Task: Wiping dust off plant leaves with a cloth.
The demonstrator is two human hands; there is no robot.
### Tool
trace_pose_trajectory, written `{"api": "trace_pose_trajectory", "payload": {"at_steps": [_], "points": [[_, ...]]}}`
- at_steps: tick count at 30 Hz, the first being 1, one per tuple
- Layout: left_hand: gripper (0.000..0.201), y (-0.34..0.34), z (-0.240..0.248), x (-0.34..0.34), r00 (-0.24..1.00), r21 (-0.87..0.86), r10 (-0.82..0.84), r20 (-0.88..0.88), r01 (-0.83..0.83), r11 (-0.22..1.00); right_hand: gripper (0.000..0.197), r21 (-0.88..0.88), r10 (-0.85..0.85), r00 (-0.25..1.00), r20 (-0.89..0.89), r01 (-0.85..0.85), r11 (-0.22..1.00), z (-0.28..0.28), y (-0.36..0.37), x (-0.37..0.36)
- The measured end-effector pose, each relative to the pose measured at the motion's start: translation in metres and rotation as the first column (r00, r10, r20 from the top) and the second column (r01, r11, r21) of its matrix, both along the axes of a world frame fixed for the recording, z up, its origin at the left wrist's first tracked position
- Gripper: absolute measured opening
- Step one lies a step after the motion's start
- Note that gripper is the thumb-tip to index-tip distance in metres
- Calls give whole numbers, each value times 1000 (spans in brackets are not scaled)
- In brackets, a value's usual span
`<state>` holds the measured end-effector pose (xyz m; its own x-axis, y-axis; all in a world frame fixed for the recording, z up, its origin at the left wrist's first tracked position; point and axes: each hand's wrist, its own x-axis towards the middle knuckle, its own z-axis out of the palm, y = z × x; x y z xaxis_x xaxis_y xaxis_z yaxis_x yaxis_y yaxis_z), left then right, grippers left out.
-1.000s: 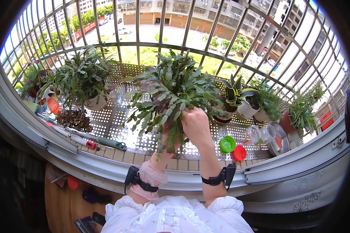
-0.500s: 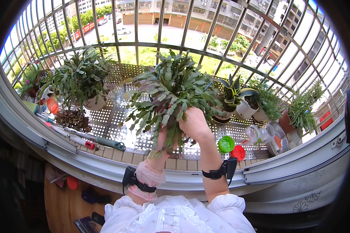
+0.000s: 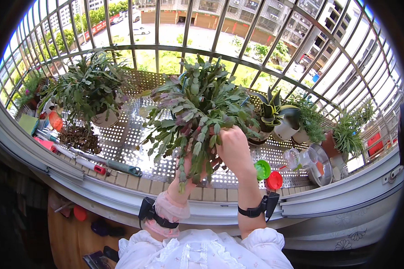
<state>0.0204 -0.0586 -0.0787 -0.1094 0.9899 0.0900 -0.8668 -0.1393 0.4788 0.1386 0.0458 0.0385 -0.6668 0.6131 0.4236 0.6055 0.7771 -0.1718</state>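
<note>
Nearest me are the white blouse [image 3: 197, 249] and two forearms, each with a black strap, reaching over the tiled ledge [image 3: 208, 194]. My left hand [image 3: 187, 165] is mostly behind hanging stems; I can't tell whether its fingers are spread or gripping. My right hand [image 3: 233, 145] presses into the front right of the foliage with its fingers bent inward; the tips are buried, so I can't confirm a pinch.

The holiday cactus [image 3: 202, 107] they touch sits at centre, just beyond the ledge, above the perforated metal shelf [image 3: 131, 134]. Its pot is hidden from me. I'd judge the whole plant bulky and top-heavy, but each stem light, fleshy and bendable, a little smooth under the fingertips. The joints between segments look like the weak points and would likely snap under a sharp tug. I'd hold a single stem softly by a broad, flat segment, with the other hand bracing nearer the base; to shift everything, I'd go for the pot, never the crown.

Right of my right wrist lie a green lid [image 3: 262, 170] and a red lid [image 3: 274, 180]. Farther back stands a snake plant [image 3: 270, 114], with the metal railing [image 3: 187, 27] beyond.
</note>
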Motion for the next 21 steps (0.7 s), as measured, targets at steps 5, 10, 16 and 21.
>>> {"api": "trace_pose_trajectory", "payload": {"at_steps": [5, 10, 16, 21], "points": [[48, 13, 16, 1, 999, -19, -20, 40, 21, 1000, 10, -125, -38, 994, 99, 50, 991, -7, 2, -5], [49, 10, 13, -5, 999, -36, -1, 45, 3, 999, 12, -156, 17, 1000, 10, -15, 988, -3, -9, 10], [52, 6, -2, -3, 999, -44, 2, 38, 0, 999, 18, -234, 6, 999, -42, -15, 972, 10, -35, 40], [53, -3, -12, -4, 999, -47, 17, 30, -15, 999, 22, -231, -4, 989, -149, -31, 972, 20, -41, 53]]}}
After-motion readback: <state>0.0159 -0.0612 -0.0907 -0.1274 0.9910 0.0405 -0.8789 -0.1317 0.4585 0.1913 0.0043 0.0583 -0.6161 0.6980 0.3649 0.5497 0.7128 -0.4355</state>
